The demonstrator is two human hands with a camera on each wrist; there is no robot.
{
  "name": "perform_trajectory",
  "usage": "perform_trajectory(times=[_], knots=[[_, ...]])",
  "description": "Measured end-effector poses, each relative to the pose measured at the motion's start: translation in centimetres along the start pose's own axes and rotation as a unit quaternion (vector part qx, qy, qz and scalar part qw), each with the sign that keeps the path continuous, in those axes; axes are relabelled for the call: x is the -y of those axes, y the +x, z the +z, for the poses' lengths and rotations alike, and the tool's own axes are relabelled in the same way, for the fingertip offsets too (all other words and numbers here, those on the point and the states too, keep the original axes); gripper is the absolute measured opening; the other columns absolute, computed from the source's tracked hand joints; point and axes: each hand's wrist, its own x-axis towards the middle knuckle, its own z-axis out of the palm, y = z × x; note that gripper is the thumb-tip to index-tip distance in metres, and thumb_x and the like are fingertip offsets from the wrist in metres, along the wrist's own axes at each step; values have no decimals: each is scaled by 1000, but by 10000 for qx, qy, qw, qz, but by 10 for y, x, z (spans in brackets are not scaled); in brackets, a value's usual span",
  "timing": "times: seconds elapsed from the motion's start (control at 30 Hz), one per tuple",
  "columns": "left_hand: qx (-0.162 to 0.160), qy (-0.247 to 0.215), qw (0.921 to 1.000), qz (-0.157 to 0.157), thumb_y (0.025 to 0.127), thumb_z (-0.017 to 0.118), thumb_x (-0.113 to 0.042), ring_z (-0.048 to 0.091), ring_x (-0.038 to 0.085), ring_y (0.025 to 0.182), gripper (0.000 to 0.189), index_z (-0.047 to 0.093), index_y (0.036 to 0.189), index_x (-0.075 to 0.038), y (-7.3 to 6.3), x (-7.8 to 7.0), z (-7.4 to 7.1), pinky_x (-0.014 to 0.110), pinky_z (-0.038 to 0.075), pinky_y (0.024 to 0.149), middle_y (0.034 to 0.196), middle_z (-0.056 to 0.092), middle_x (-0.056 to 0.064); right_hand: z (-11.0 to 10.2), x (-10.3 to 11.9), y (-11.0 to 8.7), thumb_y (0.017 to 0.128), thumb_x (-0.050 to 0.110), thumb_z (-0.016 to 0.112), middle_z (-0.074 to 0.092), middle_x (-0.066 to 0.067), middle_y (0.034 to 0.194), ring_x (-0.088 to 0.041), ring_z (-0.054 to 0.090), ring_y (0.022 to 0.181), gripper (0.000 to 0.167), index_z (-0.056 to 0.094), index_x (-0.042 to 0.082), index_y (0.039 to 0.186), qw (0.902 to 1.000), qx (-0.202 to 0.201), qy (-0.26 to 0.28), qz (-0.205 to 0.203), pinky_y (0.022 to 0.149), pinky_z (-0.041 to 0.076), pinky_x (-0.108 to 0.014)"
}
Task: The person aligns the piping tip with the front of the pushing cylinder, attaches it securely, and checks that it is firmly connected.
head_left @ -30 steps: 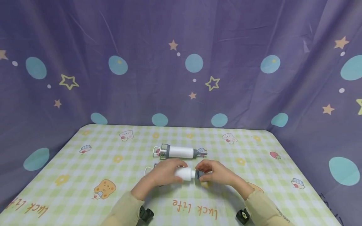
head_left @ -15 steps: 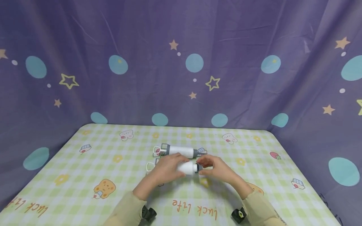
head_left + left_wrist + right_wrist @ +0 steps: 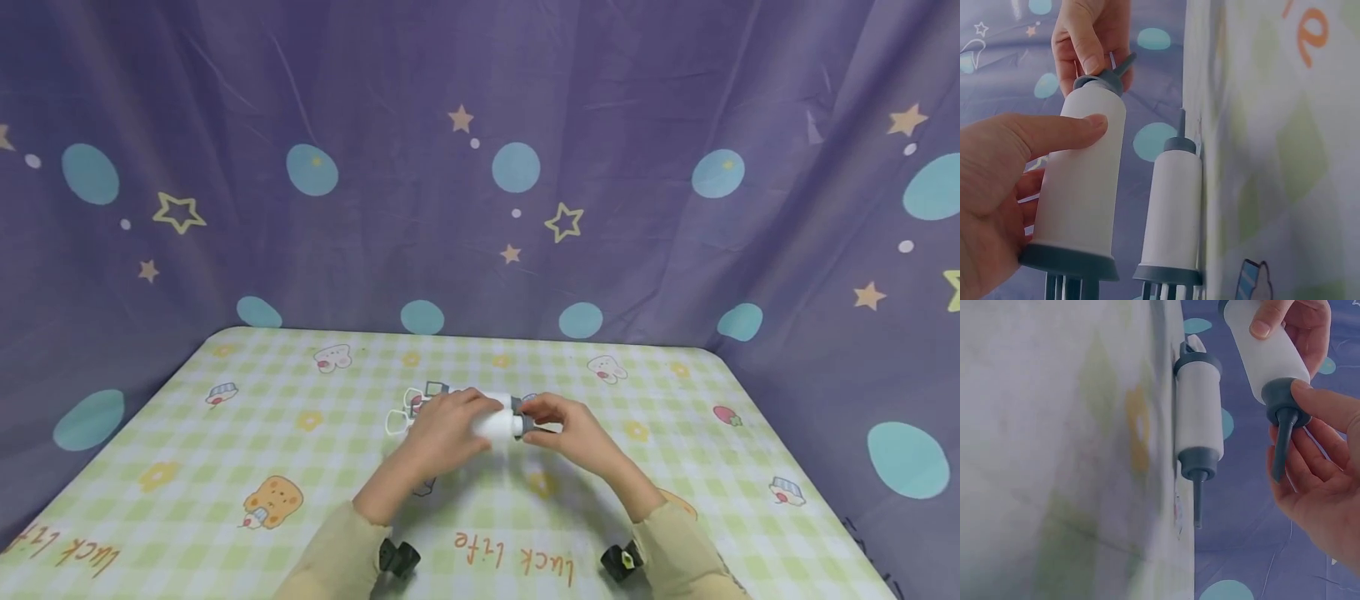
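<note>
My left hand (image 3: 442,432) grips a syringe-like dispenser (image 3: 1085,175) round its white barrel, thumb along the top. A blue-grey nozzle cap (image 3: 1282,403) with a thin spout sits at the barrel's neck, tilted in the left wrist view. My right hand (image 3: 572,429) pinches that cap between thumb and fingers. At the barrel's other end, in the head view, a white loop handle (image 3: 397,422) sticks out past my left hand. A second dispenser (image 3: 1199,409) of the same kind lies behind on the table, nozzle attached, partly hidden in the head view.
A green-and-white checked cloth (image 3: 337,467) with printed cartoons covers the table. Behind it hangs a purple curtain (image 3: 420,250) with stars and ovals. Small black cameras stick out below both wrists, the left camera (image 3: 399,558) and the right camera (image 3: 621,562).
Both hands have moved the dispenser away from the person, so it now overlaps the second one in the head view. The nozzle cap has come closer onto the neck.
</note>
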Motion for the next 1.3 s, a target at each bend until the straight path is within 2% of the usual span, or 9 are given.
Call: perform_trajectory(times=[0.27,0.5,0.77,1.0,1.3], knots=[[-135,-52,9999,-49,70,78,-25,60,17,92,45,63,112,-21,5,0,-7,37,46,80,106,62,-3,1,5,5,80,20,70,63,1,108,-19,59,98,34,61,14,112,9992,-391,49,-82,85,48,-40],[-183,49,9998,-97,71,77,-25,59,16,94,46,62,114,-20,9,-2,-9,37,46,82,107,62,-2,2,9,8,79,17,71,63,3,106,-17,59,97,32,63,13,109,9966,-745,-220,-284,87,46,-41],[-264,-18,9996,-123,69,79,-24,60,17,93,46,63,113,-20,7,0,-4,36,46,81,106,63,-2,7,9,8,79,18,71,61,7,108,-12,58,98,30,63,21,107,9953,-788,-428,-358,88,47,-31],[-367,-36,9992,-144,69,79,-24,60,16,95,46,63,112,-21,7,0,-5,36,46,83,106,63,-3,6,8,7,79,22,71,63,6,106,-13,59,98,27,64,22,105,9959,-873,-117,-203,87,47,-31],[-405,-47,9991,-68,68,79,-23,60,17,95,47,64,112,-21,5,2,-2,37,45,84,106,63,-2,6,6,7,79,25,70,64,7,105,-15,60,100,27,65,21,105,9967,-806,-68,12,86,48,-30]])
